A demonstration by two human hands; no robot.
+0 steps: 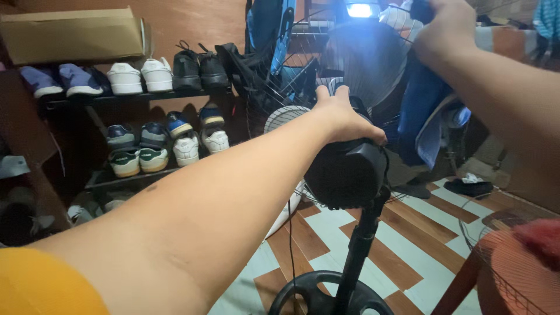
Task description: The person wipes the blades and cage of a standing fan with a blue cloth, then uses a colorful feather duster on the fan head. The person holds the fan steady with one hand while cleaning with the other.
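A black stand fan is right in front of me, its motor housing (345,173) atop a black pole (357,251). My left hand (344,116) rests on top of the motor housing, gripping it. My right hand (446,26) is raised at the top of the wire fan cage (291,76) and holds a blue cloth (423,111) that hangs down against the cage. A bright light (359,10) glares through the cage at the top.
A dark shoe rack (99,100) with several pairs of shoes stands at the left, a cardboard box (73,35) on top. The fan's round base (326,297) sits on a striped floor. A detached wire fan guard (501,256) lies on a reddish stool at the right.
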